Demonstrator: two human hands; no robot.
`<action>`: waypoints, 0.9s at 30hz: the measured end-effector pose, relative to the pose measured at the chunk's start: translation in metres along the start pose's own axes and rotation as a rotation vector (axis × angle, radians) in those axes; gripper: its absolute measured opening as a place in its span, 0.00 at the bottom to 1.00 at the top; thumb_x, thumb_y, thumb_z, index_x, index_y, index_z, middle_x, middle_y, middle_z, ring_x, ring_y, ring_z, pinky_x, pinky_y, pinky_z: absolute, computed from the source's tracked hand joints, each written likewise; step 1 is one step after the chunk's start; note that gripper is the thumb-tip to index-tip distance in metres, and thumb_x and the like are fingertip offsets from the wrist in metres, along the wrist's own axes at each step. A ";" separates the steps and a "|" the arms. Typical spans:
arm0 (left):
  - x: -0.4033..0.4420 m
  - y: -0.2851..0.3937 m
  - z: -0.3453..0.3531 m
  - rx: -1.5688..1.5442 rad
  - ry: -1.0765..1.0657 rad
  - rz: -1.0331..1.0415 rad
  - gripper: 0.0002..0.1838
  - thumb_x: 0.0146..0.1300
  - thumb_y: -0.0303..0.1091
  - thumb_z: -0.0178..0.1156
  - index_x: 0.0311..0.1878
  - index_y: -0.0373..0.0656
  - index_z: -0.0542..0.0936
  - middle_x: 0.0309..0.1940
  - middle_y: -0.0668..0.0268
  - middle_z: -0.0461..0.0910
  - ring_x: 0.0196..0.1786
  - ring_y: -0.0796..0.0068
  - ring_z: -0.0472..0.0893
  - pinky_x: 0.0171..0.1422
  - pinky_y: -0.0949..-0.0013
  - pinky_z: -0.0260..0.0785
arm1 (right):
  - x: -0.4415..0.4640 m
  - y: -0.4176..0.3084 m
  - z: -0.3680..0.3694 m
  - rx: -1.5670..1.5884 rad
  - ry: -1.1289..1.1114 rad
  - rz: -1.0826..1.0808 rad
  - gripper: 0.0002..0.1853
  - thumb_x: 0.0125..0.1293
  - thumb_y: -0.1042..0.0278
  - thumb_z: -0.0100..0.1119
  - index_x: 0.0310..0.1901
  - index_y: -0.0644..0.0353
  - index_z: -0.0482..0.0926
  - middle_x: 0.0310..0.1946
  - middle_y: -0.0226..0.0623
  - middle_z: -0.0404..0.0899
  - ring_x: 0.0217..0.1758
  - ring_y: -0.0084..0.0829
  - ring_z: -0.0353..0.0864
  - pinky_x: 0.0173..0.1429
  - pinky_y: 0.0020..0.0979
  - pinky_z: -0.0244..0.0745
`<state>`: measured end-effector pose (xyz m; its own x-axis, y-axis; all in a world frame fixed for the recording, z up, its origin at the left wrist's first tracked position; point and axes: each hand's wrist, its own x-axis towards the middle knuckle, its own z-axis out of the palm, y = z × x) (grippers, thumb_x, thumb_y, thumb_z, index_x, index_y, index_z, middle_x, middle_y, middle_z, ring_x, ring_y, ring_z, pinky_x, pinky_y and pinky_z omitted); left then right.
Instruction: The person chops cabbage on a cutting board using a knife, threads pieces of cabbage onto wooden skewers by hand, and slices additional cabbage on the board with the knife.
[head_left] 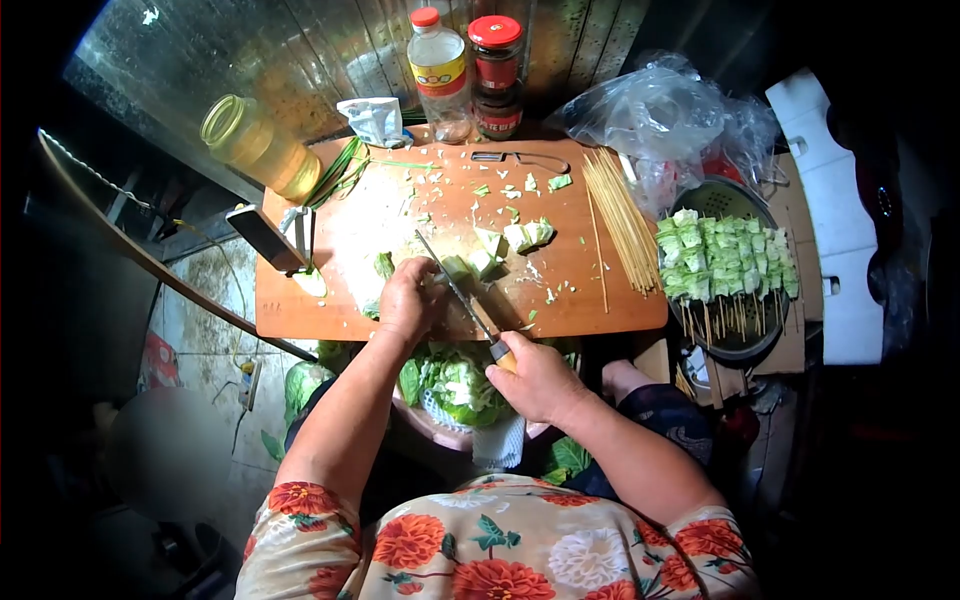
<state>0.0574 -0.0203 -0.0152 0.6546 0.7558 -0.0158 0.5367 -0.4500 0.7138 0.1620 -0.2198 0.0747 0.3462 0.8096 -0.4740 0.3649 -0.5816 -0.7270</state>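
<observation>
My right hand is wrapped around the wooden handle of a knife, whose blade points up and left across the board. Beside the blade, my left hand has its fingers curled against a piece of cabbage; the fingertips are partly hidden. Several cut cabbage chunks lie right of the blade on the wooden cutting board. A loose green leaf rests just left of my left hand. Below the board's near edge, a basin holds more cabbage.
Bare bamboo skewers lie on the board's right side. Skewered cabbage fills a dark colander. At the back stand a plastic bottle and a red-lidded jar; a jar of yellow liquid and a phone are left.
</observation>
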 end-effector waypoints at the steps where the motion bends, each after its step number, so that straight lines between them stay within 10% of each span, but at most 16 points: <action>1: 0.000 0.000 0.000 0.001 0.000 -0.001 0.15 0.49 0.27 0.67 0.42 0.45 0.78 0.41 0.57 0.79 0.45 0.54 0.80 0.50 0.60 0.74 | 0.001 0.000 0.001 0.001 -0.002 0.000 0.31 0.61 0.56 0.58 0.61 0.70 0.68 0.44 0.60 0.79 0.50 0.52 0.80 0.55 0.41 0.74; 27: 0.008 -0.009 -0.022 -0.072 -0.204 0.013 0.14 0.58 0.33 0.64 0.46 0.38 0.79 0.50 0.56 0.79 0.39 0.63 0.84 0.47 0.66 0.77 | 0.051 0.022 0.027 -0.067 0.034 0.030 0.31 0.60 0.57 0.57 0.62 0.64 0.68 0.46 0.57 0.80 0.51 0.52 0.79 0.56 0.42 0.73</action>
<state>0.0466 0.0004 -0.0060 0.7592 0.6350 -0.1426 0.4931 -0.4182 0.7628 0.1640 -0.1892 0.0210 0.3867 0.7890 -0.4774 0.4104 -0.6108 -0.6771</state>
